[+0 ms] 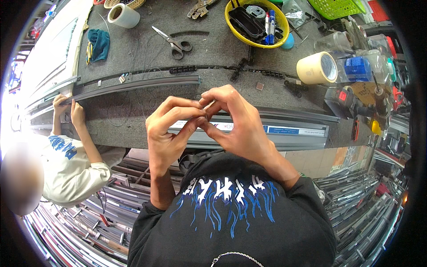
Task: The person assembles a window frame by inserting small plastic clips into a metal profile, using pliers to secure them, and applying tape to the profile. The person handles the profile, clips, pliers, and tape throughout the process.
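Observation:
My left hand (pixel 171 127) and my right hand (pixel 235 118) meet fingertip to fingertip above the near side of the workbench. Thumb and fingers of both are pinched together around something too small and too hidden to name. Below them lies a long grey metal profile (pixel 307 140) with a blue and white label strip, partly covered by my hands. Just beyond, a dark grey profile (pixel 147 85) runs off to the left, its end near my left fingers. Scissors (pixel 177 44) with black handles rest farther back on the bench.
The bench (pixel 133 58) has a dark grey covering. A yellow basket (pixel 231 33) of tools, a tape roll (pixel 316 68), a cordless drill (pixel 340 101) and bottles crowd the right. At left a co-worker's hands (pixel 69 107) touch the profiles. Racks of metal profiles (pixel 93 227) stand behind.

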The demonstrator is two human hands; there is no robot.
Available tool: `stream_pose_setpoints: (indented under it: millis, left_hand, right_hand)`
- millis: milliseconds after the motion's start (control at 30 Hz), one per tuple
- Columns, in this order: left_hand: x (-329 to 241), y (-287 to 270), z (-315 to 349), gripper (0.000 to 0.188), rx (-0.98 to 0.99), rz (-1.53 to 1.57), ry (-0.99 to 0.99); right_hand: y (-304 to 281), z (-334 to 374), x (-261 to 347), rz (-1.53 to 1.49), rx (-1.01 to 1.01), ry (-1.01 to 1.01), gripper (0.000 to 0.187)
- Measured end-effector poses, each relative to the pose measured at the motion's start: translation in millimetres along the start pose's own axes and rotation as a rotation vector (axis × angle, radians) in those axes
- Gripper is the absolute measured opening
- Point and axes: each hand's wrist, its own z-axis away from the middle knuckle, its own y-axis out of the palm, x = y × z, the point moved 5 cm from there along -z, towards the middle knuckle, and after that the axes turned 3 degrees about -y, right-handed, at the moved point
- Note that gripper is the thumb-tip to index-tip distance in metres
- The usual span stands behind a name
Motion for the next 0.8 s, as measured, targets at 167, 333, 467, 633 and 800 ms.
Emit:
stream_pose_setpoints:
  millis: [167,333,467,633,800]
  left_hand:
    - [23.9,10.9,-0.2,0.016,-0.112,-0.061,-0.063]
    - [44.4,11.7,-2.7,0.009,-0.253,0.265,-0.099]
    - [63.4,35.6,-21.4,0.010,-0.334,0.557,-0.145]
    - [62.0,89.8,-30.5,0.014,0.058,0.936,-0.287]
    - [48.2,77.7,-29.9,0.014,-0.019,0.528,-0.269]
  right_hand:
    - [1.4,-9.8,-40.0,-0.120,0.098,0.196,0.043]
    - [-4.6,-17.0,-36.5,0.382,0.129,-0.016,0.016]
    - [-31.0,-22.1,-11.4,0.517,-0.006,-0.054,0.015]
    - [-70.8,-34.1,10.5,0.558,-0.062,-0.081,0.011]
    - [-98.8,-29.0,11.3,0.538,0.018,0.041,0.008]
